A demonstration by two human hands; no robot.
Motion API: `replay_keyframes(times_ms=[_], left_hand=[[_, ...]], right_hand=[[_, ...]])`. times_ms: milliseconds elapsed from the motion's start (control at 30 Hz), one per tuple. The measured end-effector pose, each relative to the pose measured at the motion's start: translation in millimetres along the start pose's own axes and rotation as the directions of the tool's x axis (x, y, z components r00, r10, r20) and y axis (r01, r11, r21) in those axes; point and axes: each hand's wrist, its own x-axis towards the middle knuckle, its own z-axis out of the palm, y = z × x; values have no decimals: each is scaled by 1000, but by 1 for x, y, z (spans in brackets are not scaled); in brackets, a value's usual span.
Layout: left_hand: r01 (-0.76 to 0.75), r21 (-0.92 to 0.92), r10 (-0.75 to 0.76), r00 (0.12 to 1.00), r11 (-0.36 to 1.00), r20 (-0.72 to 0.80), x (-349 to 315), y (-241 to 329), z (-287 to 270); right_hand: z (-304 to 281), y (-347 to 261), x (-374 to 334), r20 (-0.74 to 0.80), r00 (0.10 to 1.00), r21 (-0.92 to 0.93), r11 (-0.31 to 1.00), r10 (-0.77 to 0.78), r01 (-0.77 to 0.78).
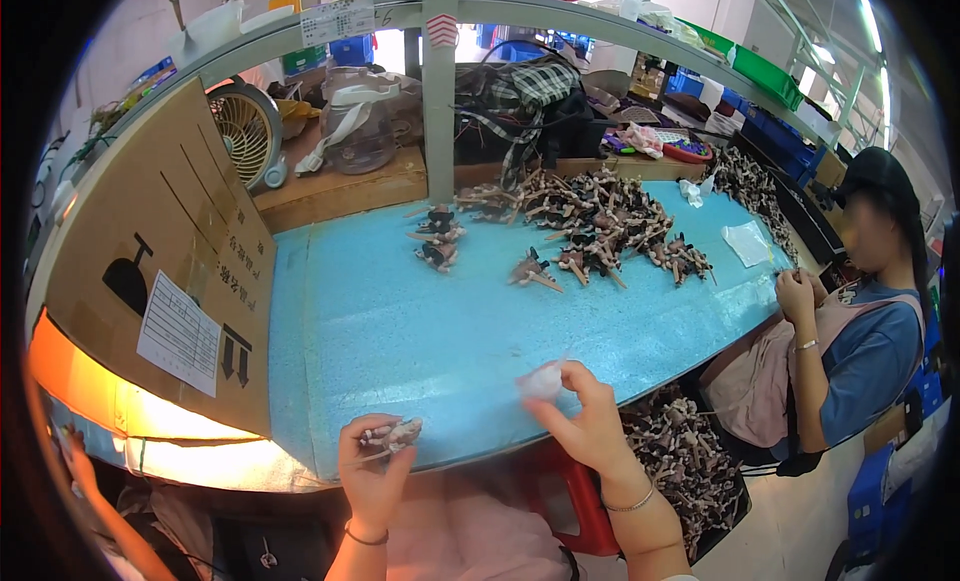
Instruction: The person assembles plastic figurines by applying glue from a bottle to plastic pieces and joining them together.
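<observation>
- The left hand (378,473) is mostly closed, fingers curled and thumb pressed up against them, gripping one small figure (403,436) in brown and pale grey; the figure sits over the near edge of the table, left of centre.
- The right hand (592,421) is part open, thumb and forefinger set a little apart around one white wad (542,382), which is blurred; it is to the right of the figure and slightly farther off, over the blue tabletop (400,341).
- One bracelet circles each of these two wrists.
- One heap of similar figures (610,216) lies at the far side of the table, right of centre, too tangled to count.
- Two figures (438,236) lie just left of the heap, one nearer than the other; one more (535,270) lies at its near left edge.
- One flat white sheet (746,244) and one crumpled white piece (694,190) lie right of the heap.
- One dark bin (735,516), filled with more figures, stands below the table at near right, beside one red stool (583,501).
- One co-worker (865,331) sits at the right, two hands raised together.
- One cardboard panel (190,221) stands at the left, with one fan (243,133) beyond it.
</observation>
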Motion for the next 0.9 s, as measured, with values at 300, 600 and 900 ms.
replay_keyframes(times_ms=[300,600,900], left_hand=[[19,-66,-19,1000,998,-12,-1,-3,0],[-49,84,52,998,995,-31,-5,-3,-4],[0,183,15,996,983,-84,-4,7,6]], right_hand=[[-9,5,-33,39,996,28,996,84,-85],[2,20,10,17,995,-13,995,-100,100],[8,-16,69,4,970,103,965,-241,240]])
